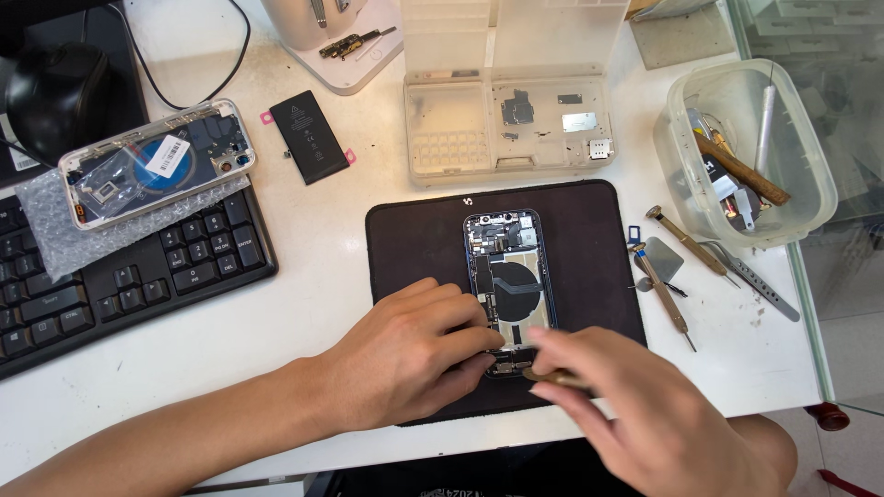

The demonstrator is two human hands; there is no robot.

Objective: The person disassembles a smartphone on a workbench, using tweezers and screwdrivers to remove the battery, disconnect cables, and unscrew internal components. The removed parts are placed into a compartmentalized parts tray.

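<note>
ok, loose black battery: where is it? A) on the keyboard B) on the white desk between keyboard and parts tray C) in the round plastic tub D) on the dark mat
B: the black battery lies on the white desk, between the keyboard and the clear parts tray.

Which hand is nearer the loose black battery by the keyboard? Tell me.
Left. The left hand rests on the opened phone, below and right of the battery; the right hand is farther right, holding a tool.
</note>
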